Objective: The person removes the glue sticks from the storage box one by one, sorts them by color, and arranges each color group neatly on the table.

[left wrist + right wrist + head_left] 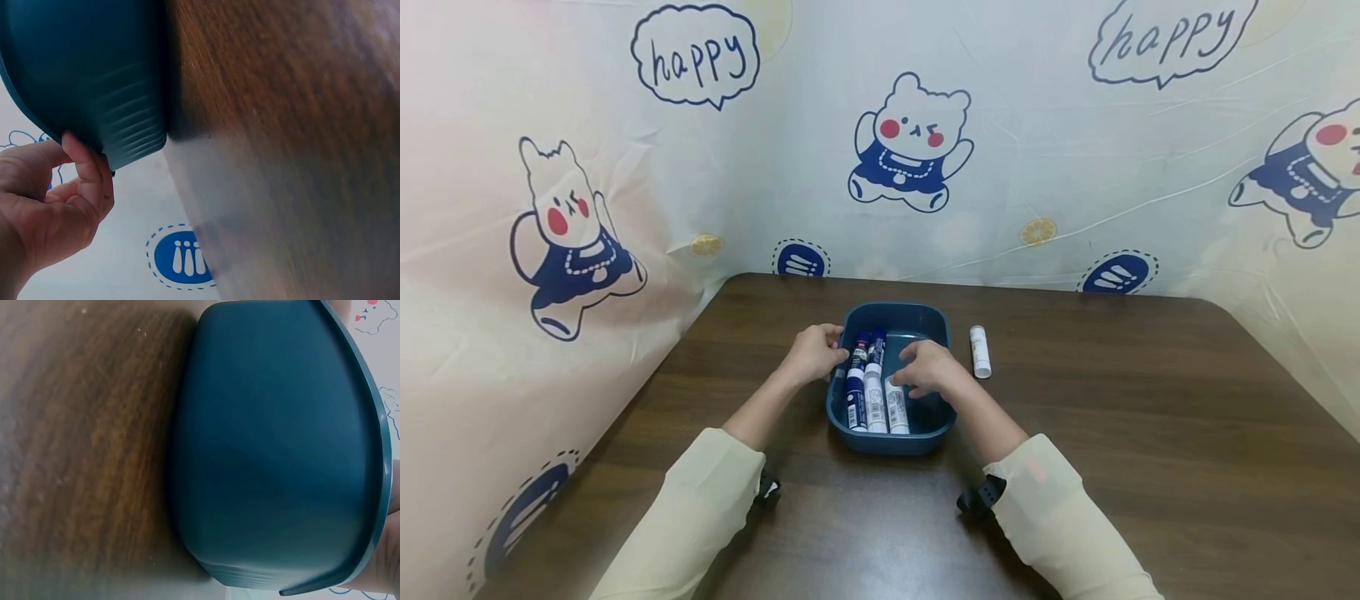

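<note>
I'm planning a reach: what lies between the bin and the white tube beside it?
In the head view, bare table separates bin and that tube; the right forearm slants across the near end.

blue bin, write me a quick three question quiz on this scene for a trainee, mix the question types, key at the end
1. True or false: the left hand holds the blue bin at its edge.
2. How many tubes are on the table outside the bin?
3. In the head view, which hand reaches inside the bin?
A. left
B. right
C. both

Key
1. True.
2. One: the white tube to the right of the bin in the head view.
3. B, the right hand.
</note>
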The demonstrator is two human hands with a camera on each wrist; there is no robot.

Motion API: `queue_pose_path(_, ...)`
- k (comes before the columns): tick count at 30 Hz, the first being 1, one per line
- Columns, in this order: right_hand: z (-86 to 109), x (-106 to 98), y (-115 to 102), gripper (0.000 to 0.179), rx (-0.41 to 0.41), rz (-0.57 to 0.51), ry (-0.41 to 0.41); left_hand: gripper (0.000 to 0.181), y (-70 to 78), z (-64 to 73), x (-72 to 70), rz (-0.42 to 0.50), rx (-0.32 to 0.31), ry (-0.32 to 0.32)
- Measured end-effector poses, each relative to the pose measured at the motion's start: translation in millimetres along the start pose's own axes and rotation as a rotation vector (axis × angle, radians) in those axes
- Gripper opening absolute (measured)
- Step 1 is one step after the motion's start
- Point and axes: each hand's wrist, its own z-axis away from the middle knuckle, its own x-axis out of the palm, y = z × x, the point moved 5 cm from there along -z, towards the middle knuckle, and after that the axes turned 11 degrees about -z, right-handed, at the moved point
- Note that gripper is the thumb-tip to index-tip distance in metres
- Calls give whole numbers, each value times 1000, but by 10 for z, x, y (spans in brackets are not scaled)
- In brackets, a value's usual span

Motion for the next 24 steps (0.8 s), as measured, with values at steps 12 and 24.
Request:
queue_pose_path(12, 5, 116, 88, 54, 9, 42, -22, 48, 2, -3, 7, 7, -3, -9)
queue_pose_path(24, -9, 200, 142, 60, 30, 118, -37, 48, 0, -3, 5, 10, -11, -14)
